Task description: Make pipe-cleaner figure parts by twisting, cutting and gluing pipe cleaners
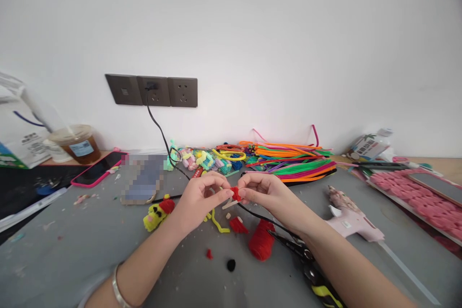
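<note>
Between my two hands, near the middle of the view, is a small red fuzzy piece (236, 193). My left hand (206, 198) pinches its left side with thumb and forefinger. From the right, my right hand (263, 194) pinches the same piece. Below them on the grey mat lie a red fuzzy roll (262, 240), a flat red scrap (238, 224), a black pom-pom (231, 264) and a bent yellow pipe cleaner (219, 224). A yellow figure with a red top (157, 214) lies beside my left wrist.
Black pliers (294, 245) lie partly under my right forearm. A pink glue gun (352, 221) rests at the right. Pipe cleaners (288, 159) are piled by the wall. A drink cup (80, 144) and phone (100, 168) are at the left. A black cord crosses the mat.
</note>
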A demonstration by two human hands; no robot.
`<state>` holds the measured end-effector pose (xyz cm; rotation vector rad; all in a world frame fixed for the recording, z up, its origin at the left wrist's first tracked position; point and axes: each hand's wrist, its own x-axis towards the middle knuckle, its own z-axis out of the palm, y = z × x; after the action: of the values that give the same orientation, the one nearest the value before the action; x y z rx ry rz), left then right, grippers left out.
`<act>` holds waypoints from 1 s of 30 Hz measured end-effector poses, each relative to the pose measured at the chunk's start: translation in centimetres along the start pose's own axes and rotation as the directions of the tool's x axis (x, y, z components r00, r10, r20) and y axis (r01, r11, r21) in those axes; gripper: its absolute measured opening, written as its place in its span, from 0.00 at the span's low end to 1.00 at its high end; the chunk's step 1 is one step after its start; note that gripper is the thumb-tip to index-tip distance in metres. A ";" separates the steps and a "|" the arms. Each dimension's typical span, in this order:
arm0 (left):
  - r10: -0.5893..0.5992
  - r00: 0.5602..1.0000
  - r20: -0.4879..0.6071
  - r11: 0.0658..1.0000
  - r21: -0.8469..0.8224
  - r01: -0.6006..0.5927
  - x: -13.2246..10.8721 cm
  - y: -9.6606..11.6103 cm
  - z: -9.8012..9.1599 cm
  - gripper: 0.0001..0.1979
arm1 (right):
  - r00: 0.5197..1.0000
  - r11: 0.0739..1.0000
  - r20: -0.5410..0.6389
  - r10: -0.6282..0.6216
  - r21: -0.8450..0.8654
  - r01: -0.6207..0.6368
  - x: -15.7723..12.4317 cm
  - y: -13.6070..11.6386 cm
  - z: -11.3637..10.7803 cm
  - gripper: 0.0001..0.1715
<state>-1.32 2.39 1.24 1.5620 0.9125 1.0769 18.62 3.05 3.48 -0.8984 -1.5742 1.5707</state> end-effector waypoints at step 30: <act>0.007 1.000 -0.001 1.000 0.023 -0.007 0.1 0.1 0.1 0.10 | 1.000 1.000 -0.002 0.012 -0.005 -0.012 0.1 -0.3 0.2 0.16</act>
<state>-1.24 2.42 1.33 1.5845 0.9235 1.0753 18.44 3.03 3.75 -0.9138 -1.5753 1.5747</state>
